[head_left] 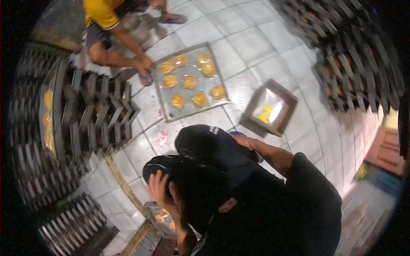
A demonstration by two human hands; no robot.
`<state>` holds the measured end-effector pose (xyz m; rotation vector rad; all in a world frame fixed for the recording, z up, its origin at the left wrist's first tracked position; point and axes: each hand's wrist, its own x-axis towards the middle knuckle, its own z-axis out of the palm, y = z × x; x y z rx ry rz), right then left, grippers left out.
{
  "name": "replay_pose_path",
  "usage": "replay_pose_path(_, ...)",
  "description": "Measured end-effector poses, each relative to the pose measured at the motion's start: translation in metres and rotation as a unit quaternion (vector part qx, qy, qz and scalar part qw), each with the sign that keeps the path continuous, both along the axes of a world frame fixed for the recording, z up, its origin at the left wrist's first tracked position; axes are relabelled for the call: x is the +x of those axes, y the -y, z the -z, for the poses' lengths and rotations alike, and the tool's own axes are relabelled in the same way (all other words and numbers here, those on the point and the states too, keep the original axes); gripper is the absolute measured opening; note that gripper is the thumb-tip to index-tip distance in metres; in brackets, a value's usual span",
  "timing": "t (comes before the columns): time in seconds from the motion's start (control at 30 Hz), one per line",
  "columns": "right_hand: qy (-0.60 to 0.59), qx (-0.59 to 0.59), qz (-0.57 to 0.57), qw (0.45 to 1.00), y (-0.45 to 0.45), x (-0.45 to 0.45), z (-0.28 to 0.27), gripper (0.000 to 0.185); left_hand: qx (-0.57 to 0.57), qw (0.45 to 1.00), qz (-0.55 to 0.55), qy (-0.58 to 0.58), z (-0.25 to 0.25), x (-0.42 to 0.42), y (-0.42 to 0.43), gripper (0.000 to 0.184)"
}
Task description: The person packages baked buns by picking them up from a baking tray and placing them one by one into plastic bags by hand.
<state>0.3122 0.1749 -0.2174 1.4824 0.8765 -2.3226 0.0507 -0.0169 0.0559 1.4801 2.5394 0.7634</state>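
My left hand (161,191) rests on my left knee in dark trousers, its fingers apart, holding nothing that I can see. Beside my right leg is my right hand (243,141), just above a blue sandal; its fingers are partly hidden and blurred. In front of my knees, a metal baking tray (194,112) lies on the tiled floor with several round golden buns (189,82) on it. Neither hand touches the tray. To its right stands a square, deep tin (289,103) with something bright yellow and a shiny reflection inside.
Across from me, a crouching person in a yellow shirt (99,12) has a hand (145,63) at the tray's left edge. Stacked dark trays (102,111) line the left, one holding buns; more stacks (356,68) stand at right. Another tray with buns (171,230) is behind my left arm.
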Motion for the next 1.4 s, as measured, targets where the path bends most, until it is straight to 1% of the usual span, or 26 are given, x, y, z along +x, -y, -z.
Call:
replay_pose_path(0.03,0.007,0.005,0.017,1.0,0.013,0.025,0.001,0.063,0.005,1.0,0.017,0.007,0.003,0.005,0.001,0.028)
replay_pose_path(0.1,-0.033,0.173,-0.059,0.983,0.053,0.073,0.008,0.072,-0.009,0.999,0.024,-0.03,0.011,0.009,0.011,0.027)
replay_pose_path(0.17,-0.053,0.265,-0.085,0.959,0.087,0.115,0.048,0.069,-0.02,0.999,0.034,-0.032,0.016,0.011,0.014,0.025)
replay_pose_path(0.23,0.143,0.362,-0.293,0.873,0.103,0.143,0.032,0.048,0.021,0.999,0.029,-0.001,0.02,0.016,0.015,0.023)
replay_pose_path(0.27,0.146,0.368,-0.287,0.872,0.1,0.15,0.028,0.048,0.037,0.999,0.025,0.011,0.024,0.013,0.016,0.022)
replay_pose_path(0.33,0.152,0.429,-0.419,0.785,0.078,0.156,0.022,0.03,0.053,0.998,0.031,0.02,0.034,0.004,0.018,0.022)
replay_pose_path(0.37,0.152,0.517,-0.321,0.778,0.062,0.151,0.0,0.023,0.06,0.997,0.031,0.032,0.037,0.004,0.019,0.022)
replay_pose_path(0.4,0.14,0.548,-0.193,0.802,0.043,0.155,0.033,0.021,0.066,0.997,0.03,0.039,0.039,0.006,0.021,0.022)
replay_pose_path(0.47,0.193,0.628,-0.068,0.751,0.004,0.149,-0.015,0.019,0.066,0.996,0.041,0.041,0.043,0.006,0.021,0.022)
replay_pose_path(0.5,0.18,0.671,-0.084,0.714,-0.019,0.151,-0.051,0.022,0.063,0.996,0.047,0.044,0.045,0.005,0.022,0.021)
replay_pose_path(0.53,0.17,0.722,-0.111,0.662,-0.048,0.164,-0.017,0.026,0.062,0.996,0.045,0.041,0.047,0.006,0.023,0.021)
replay_pose_path(0.67,0.216,0.713,-0.172,0.645,-0.094,0.16,0.0,0.031,0.051,0.997,0.042,0.044,0.052,0.006,0.017,0.022)
replay_pose_path(0.77,0.195,0.664,-0.148,0.707,-0.104,0.142,-0.005,0.034,0.03,0.998,0.03,0.042,0.05,0.007,0.012,0.022)
replay_pose_path(0.8,0.211,0.677,-0.204,0.675,-0.104,0.144,0.01,0.034,0.022,0.998,0.021,0.045,0.049,0.008,0.01,0.022)
replay_pose_path(0.83,0.201,0.663,-0.195,0.694,-0.111,0.15,0.068,0.033,0.014,0.999,0.019,0.043,0.05,0.008,0.009,0.022)
replay_pose_path(0.87,0.192,0.648,-0.185,0.713,-0.116,0.143,0.071,0.032,0.014,0.999,0.015,0.047,0.05,0.007,0.008,0.021)
replay_pose_path(0.93,0.151,0.631,-0.163,0.744,-0.114,0.152,0.072,0.03,0.009,0.999,0.009,0.05,0.05,0.004,0.006,0.021)
replay_pose_path(1.03,0.14,0.578,-0.166,0.786,-0.117,0.159,0.005,0.021,0.004,0.999,0.012,0.051,0.054,0.005,0.003,0.021)
replay_pose_path(1.07,0.15,0.692,-0.238,0.665,-0.116,0.164,0.004,0.02,-0.003,0.999,0.01,0.042,0.055,0.005,0.001,0.021)
replay_pose_path(1.13,0.174,0.725,-0.369,0.554,-0.124,0.161,0.004,0.021,-0.016,0.999,0.012,0.027,0.054,0.005,-0.001,0.021)
replay_pose_path(1.17,0.174,0.723,-0.369,0.557,-0.128,0.16,0.007,0.021,-0.02,0.999,0.014,0.028,0.055,0.007,-0.002,0.021)
replay_pose_path(1.23,0.143,0.679,-0.383,0.609,-0.137,0.157,0.015,0.021,-0.02,0.999,0.026,0.031,0.054,0.008,-0.007,0.022)
replay_pose_path(1.27,0.165,0.647,-0.435,0.604,-0.143,0.154,0.014,0.025,-0.021,0.999,0.027,0.03,0.054,0.01,-0.009,0.022)
replay_pose_path(1.3,0.165,0.648,-0.433,0.604,-0.146,0.155,0.019,0.025,-0.028,0.999,0.026,0.025,0.053,0.013,-0.01,0.023)
replay_pose_path(1.37,0.178,0.705,-0.468,0.503,-0.153,0.154,0.031,0.028,-0.028,0.999,0.022,0.016,0.052,0.01,-0.012,0.023)
replay_pose_path(1.4,0.177,0.76,-0.46,0.423,-0.159,0.158,0.038,0.03,-0.028,0.999,0.024,0.018,0.054,0.008,-0.011,0.023)
